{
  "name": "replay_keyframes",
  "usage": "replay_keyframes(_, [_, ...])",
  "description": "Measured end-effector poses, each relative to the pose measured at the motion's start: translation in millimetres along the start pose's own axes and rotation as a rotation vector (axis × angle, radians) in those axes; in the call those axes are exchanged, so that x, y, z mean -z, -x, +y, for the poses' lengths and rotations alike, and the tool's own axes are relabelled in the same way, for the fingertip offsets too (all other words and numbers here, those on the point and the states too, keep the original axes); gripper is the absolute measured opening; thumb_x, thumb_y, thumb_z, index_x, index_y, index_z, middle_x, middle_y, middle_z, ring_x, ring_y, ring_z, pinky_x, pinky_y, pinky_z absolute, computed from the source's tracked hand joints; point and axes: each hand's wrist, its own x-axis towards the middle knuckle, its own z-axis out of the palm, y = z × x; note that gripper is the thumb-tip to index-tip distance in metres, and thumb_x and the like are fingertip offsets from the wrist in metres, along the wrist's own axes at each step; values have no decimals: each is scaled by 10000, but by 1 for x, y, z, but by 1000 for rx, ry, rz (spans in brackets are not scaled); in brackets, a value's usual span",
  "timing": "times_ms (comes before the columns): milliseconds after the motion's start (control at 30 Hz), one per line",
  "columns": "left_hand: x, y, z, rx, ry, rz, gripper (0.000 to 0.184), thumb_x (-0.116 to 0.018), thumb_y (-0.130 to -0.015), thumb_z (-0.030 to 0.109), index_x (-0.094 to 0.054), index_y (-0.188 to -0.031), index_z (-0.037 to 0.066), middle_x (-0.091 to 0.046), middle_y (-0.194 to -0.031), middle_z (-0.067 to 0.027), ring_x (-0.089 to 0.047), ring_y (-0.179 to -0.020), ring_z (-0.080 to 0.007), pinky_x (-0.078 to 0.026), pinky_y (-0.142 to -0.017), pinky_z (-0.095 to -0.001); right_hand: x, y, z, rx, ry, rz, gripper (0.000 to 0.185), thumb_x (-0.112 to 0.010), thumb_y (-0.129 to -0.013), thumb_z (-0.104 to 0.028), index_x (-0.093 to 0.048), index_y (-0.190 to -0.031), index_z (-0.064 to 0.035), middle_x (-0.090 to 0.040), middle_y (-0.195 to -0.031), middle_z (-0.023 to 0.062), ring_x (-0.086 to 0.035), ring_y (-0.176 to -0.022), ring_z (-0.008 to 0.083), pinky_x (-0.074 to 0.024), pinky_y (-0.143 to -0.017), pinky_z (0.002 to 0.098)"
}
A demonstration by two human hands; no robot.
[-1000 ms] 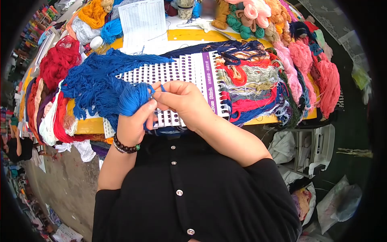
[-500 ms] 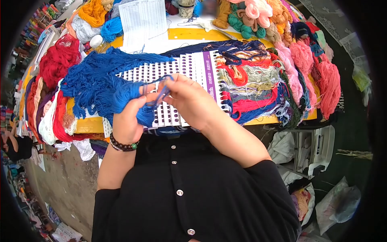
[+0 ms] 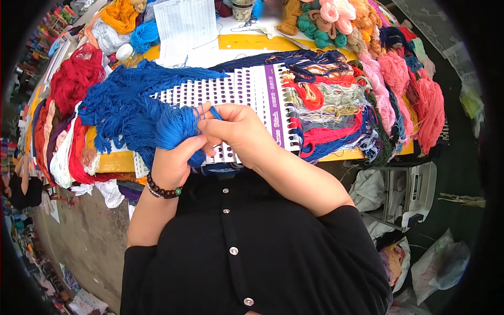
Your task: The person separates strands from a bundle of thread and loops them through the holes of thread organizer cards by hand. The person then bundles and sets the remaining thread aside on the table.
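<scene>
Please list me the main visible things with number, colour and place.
Table: one, yellow-white, centre
Punched cards: several, white, table middle
Thread heap: one, blue, left of cards
Mixed threads: many, multicoloured, right of cards
Red heap: one, red, table left
Pink skeins: several, pink, table right
Printed sheet: one, white, table back
Cup: one, pale, right of sheet
Bag: at least one, clear, lower right
Blue bundle: one, blue, left hand
Shirt: one, black, bottom centre
Left hand: one, bare, holding the bundle
Right hand: one, bare, with blue strand
</scene>
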Motion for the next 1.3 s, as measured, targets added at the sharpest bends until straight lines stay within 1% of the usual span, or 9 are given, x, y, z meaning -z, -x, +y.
replay_keyframes(133, [1, -1, 3, 56, 80, -4, 391, -454, -835, 7, -480, -1218, -68, -559, -1168, -177, -620, -842, -171, -499, -533, -220, -4, 6, -7, 9, -173, -2, 77, -608, -814, -41, -622, -860, 20, -625, -760, 45, -564, -666, 83, -450, -632, 229])
replay_keyframes(400, [-2, 0, 1, 77, 125, 67, 331, -443, -836, 0, -517, -1151, -70, -583, -1120, -161, -621, -814, -170, -507, -541, -223, 0, 4, 0, 17, -180, 5, 102, -610, -830, -53, -630, -907, 10, -648, -841, 49, -595, -728, 87, -472, -689, 234])
replay_keyframes(700, [1, -1, -12, -33, -5, 201, 182, -564, -881, 98, -592, -1017, -20, -635, -910, -92, -585, -644, -123, -485, -544, -222, 1, 3, 7, 102, -102, -43, 97, -590, -838, -55, -633, -904, 3, -645, -810, 54, -595, -713, 106, -466, -679, 248])
replay_keyframes(800, [0, -3, -15, -89, 13, 267, 169, -546, -886, 88, -596, -1003, -23, -632, -890, -92, -589, -670, -134, -495, -587, -241, 5, 0, 8, 62, -88, -14, 91, -593, -824, -40, -624, -902, -4, -639, -826, 48, -596, -769, 113, -456, -721, 259])
replay_keyframes(900, [7, -6, -6, -131, -63, 217, 223, -514, -900, 144, -587, -1007, -37, -634, -852, -107, -612, -807, -200, -477, -811, -327, 7, -7, 7, 21, -341, 95, 116, -521, -861, -117, -587, -902, -32, -626, -835, 46, -588, -832, 159, -422, -837, 308])
replay_keyframes(1000, [16, -1, 0, 1, 146, 160, 316, -484, -879, 122, -525, -1125, -72, -637, -790, -122, -613, -830, -208, -462, -847, -331, 20, -8, 4, -43, -705, -117, 172, -515, -859, -162, -588, -913, -16, -579, -735, 25, -557, -718, 155, -422, -747, 290])
replay_keyframes(1100, [12, 0, -1, -25, 110, -63, 416, -458, -820, 13, -472, -1225, -82, -650, -888, -144, -614, -863, -188, -456, -849, -292, 8, -1, -9, -41, -295, -16, 153, -558, -822, -118, -601, -901, 6, -533, -619, 10, -404, -546, 82, -346, -576, 224])
replay_keyframes(1233, [-1, -1, -1, -2, -65, 40, 470, -475, -788, -10, -464, -1256, -53, -562, -1148, -103, -553, -998, -155, -419, -898, -285, -3, 0, -2, -25, -100, -1, 85, -600, -791, -88, -626, -795, -7, -566, -618, 37, -442, -543, 66, -314, -528, 207])
replay_keyframes(1300, [-2, -1, -3, -16, -79, 39, 471, -475, -785, -13, -465, -1255, -54, -567, -1136, -102, -556, -983, -149, -428, -879, -277, -4, -1, 1, 9, 18, 36, 81, -595, -802, -70, -619, -784, 5, -564, -610, 46, -492, -533, 93, -358, -534, 216])
